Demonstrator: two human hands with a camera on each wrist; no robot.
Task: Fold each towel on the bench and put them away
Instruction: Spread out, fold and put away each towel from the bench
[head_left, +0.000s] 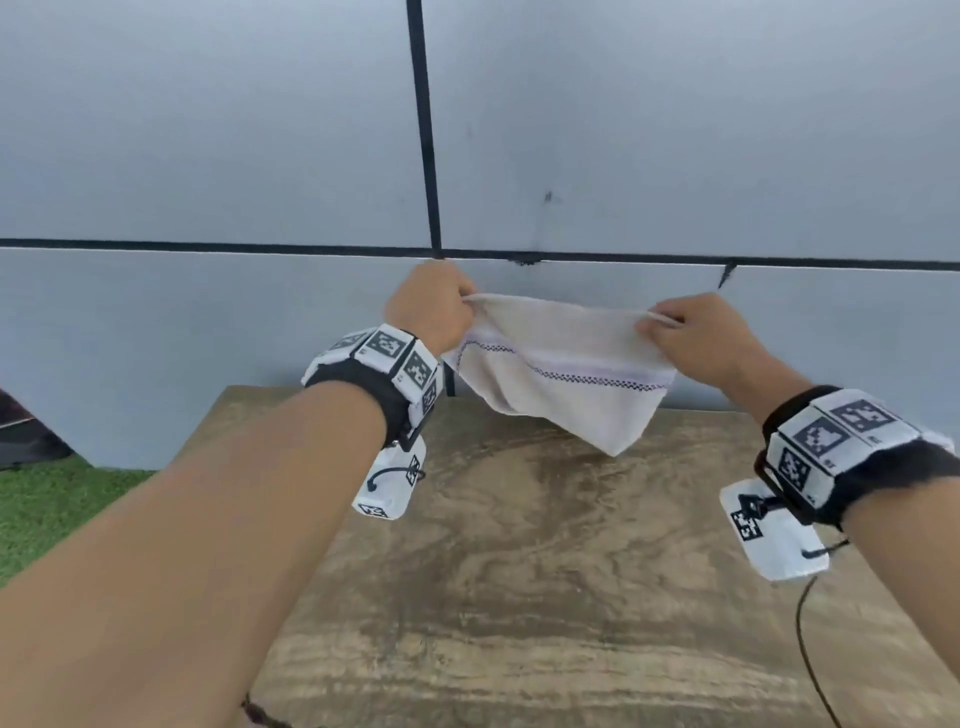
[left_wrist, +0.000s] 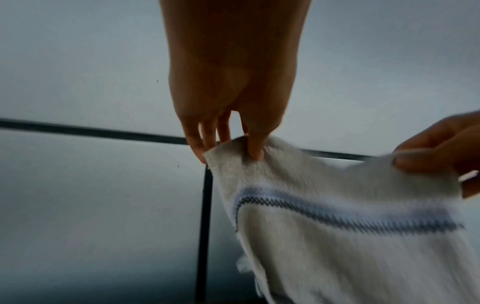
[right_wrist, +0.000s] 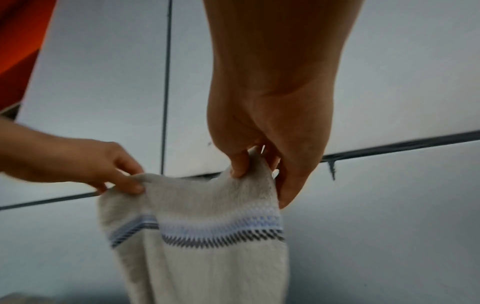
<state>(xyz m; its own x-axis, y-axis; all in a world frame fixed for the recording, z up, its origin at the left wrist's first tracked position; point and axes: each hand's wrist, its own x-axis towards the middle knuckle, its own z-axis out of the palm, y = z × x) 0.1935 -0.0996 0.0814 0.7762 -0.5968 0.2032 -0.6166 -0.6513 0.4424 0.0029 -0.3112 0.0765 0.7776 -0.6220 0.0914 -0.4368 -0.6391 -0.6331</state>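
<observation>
A small cream towel (head_left: 563, 374) with a blue-and-black woven stripe hangs in the air above the far end of the wooden bench (head_left: 519, 597). My left hand (head_left: 434, 306) pinches its upper left corner between thumb and fingers. My right hand (head_left: 691, 332) pinches the upper right corner. The top edge is stretched between the two hands and the rest droops toward the bench. In the left wrist view the left hand (left_wrist: 233, 148) grips the towel (left_wrist: 350, 236); in the right wrist view the right hand (right_wrist: 249, 170) pinches the towel (right_wrist: 207, 246).
A grey panelled wall (head_left: 208, 156) with black seams stands right behind the bench. Green artificial grass (head_left: 52, 514) lies on the floor to the left. A thin cable (head_left: 810, 649) hangs from my right wrist band over the bench.
</observation>
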